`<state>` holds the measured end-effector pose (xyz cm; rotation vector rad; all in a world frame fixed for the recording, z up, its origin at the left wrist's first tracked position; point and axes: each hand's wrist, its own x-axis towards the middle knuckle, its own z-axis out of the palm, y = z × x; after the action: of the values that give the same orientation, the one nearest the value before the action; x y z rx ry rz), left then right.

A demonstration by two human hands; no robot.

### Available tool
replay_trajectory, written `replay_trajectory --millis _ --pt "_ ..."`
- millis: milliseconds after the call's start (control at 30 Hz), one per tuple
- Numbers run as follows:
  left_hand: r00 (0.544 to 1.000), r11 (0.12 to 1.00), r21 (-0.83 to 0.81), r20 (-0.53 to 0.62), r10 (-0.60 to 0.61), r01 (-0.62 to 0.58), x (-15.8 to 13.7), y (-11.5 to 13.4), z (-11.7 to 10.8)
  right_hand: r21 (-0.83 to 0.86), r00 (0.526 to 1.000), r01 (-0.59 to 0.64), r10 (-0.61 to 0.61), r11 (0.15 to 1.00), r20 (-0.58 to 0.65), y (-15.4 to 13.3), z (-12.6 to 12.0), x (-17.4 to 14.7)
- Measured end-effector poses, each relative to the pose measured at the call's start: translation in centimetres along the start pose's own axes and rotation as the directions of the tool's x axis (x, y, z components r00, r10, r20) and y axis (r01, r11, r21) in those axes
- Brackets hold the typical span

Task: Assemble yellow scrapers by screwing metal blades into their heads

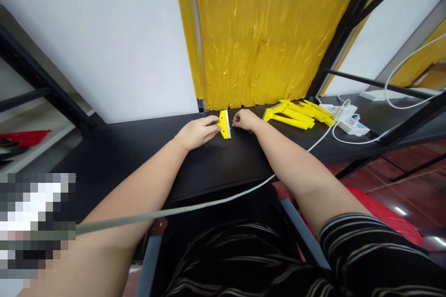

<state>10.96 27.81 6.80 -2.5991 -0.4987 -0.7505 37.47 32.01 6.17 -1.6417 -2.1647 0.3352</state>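
My left hand [197, 132] grips a yellow scraper [223, 125] by its handle side, fingers closed around it. The scraper's head has small dark holes and a pale blade edge along its right side. Just right of that edge, my right hand [245, 119] is closed in a pinch, a little apart from the scraper. Something tiny shows at its fingertips, too small to name. Beyond the right hand lies a pile of yellow scrapers [292, 113] with their handles pointing right.
Both forearms reach over the black tabletop [212, 171]. A white power strip [351, 123] lies to the right. A white cable [223, 200] runs across in front of me. Yellow plastic sheeting [265, 32] and a white panel [114, 32] stand behind the table, with black metal frames at both sides.
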Motion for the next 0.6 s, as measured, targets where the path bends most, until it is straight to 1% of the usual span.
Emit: replay_trajectory --millis 100,167,200,233,300,333,367,433,533,600 --pt "1.000 1.000 0.013 0.002 -0.012 0.012 -0.1 -0.1 0.0 0.035 1.000 -0.016 0.016 0.999 0.009 -0.2 0.0 0.0" --pt "1.000 1.000 0.017 0.010 -0.026 0.026 -0.1 -0.1 -0.1 0.135 0.999 0.041 -0.039 0.990 -0.021 -0.4 -0.3 -0.1" --pt "0.999 0.999 0.017 0.016 -0.031 0.031 -0.1 -0.2 -0.1 0.215 0.995 0.090 -0.078 0.972 -0.065 -0.5 -0.5 -0.1" --pt "0.999 0.999 0.016 0.023 -0.035 0.035 -0.1 -0.2 -0.2 0.304 0.985 0.152 -0.118 0.940 -0.127 -0.8 -0.7 -0.2" --pt "0.998 0.999 0.017 0.038 -0.043 0.043 -0.1 -0.2 -0.4 0.446 0.949 0.281 -0.175 0.850 -0.263 -1.4 -1.0 -0.3" --pt "0.998 0.999 0.014 0.044 -0.047 0.047 0.0 -0.2 -0.4 0.490 0.930 0.334 -0.198 0.805 -0.309 -1.7 -1.0 -0.4" --pt "0.998 0.999 0.008 0.047 -0.049 0.049 0.0 -0.2 -0.4 0.525 0.918 0.374 -0.223 0.765 -0.329 -2.0 -0.9 -0.4" --pt "0.998 0.999 -0.009 0.047 -0.051 0.051 0.0 -0.1 -0.4 0.595 0.920 0.390 -0.264 0.703 -0.290 -2.5 -0.5 -0.5" --pt "0.998 0.999 -0.015 0.047 -0.038 0.039 0.0 -0.1 -0.3 0.699 0.951 0.299 -0.260 0.649 -0.166 -2.9 0.3 -0.6" --pt "0.998 1.000 0.001 0.047 -0.031 0.031 -0.1 -0.1 -0.2 0.741 0.965 0.242 -0.233 0.627 -0.119 -3.1 0.6 -0.7"
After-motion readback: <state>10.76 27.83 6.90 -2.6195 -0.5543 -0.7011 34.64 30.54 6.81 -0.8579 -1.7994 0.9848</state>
